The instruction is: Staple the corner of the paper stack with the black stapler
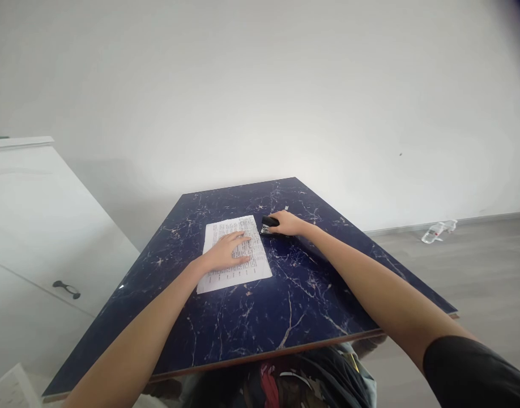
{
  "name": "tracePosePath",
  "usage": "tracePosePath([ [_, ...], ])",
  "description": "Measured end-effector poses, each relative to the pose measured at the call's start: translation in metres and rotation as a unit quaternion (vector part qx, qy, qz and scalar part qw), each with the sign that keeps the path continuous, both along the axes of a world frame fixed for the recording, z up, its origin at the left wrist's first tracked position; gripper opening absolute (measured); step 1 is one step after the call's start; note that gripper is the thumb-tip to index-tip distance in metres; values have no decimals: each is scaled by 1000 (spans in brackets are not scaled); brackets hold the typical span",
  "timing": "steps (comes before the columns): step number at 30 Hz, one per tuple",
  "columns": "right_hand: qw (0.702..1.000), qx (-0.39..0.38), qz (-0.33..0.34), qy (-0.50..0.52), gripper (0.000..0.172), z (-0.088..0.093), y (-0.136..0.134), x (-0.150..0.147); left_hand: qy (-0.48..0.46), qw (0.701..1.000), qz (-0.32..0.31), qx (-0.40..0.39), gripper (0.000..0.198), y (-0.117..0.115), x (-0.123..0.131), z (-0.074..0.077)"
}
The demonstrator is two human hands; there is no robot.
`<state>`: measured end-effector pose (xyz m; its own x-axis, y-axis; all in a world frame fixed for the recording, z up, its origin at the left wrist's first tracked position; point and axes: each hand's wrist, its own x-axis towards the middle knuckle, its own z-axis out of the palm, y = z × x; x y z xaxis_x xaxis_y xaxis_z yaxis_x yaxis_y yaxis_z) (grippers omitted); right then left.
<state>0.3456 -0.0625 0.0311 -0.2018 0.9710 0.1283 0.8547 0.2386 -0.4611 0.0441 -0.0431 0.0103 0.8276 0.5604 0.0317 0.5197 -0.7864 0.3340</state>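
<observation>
Left hand (226, 251): near the middle of the frame, palm down with fingers spread, resting on the printed paper (257, 259).
Right hand (289, 223): just right of the frame's middle, gripping the black stapler (268, 221) from its right side.
Printed paper: centre of the frame, lying flat on the blue marbled table (243, 323), partly covered by the left hand.
Black stapler: just beside the paper's upper right edge; whether they touch is hard to tell.
White scrap (286, 208): on the table, just above the right hand.
White cabinet (43, 226): left of the frame.
</observation>
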Motion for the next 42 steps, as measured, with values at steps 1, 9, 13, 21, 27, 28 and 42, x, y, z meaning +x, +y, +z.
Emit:
tracePosePath([
  [1,999,3,-43,-7,32,2,0,-5,-1,1000,-7,-2,77,-1,1,0],
  [9,996,-9,-75,51,23,5,-20,-84,-215,966,144,29,42,16,0,0],
  [13,998,52,-1,-28,31,-1,-30,-112,-250,950,180,60,31,30,-10,-6],
  [21,999,-39,-22,-22,34,2,-69,-50,-267,944,182,71,20,36,-13,-15],
  [27,989,-102,-107,-5,43,-3,-105,43,-265,942,195,59,22,34,-11,-17],
  [28,988,-104,-110,-1,45,-4,-106,53,-265,943,195,57,22,34,-10,-17],
  [42,990,-26,-101,-91,73,-26,29,63,-302,915,265,44,22,61,-39,-18],
])
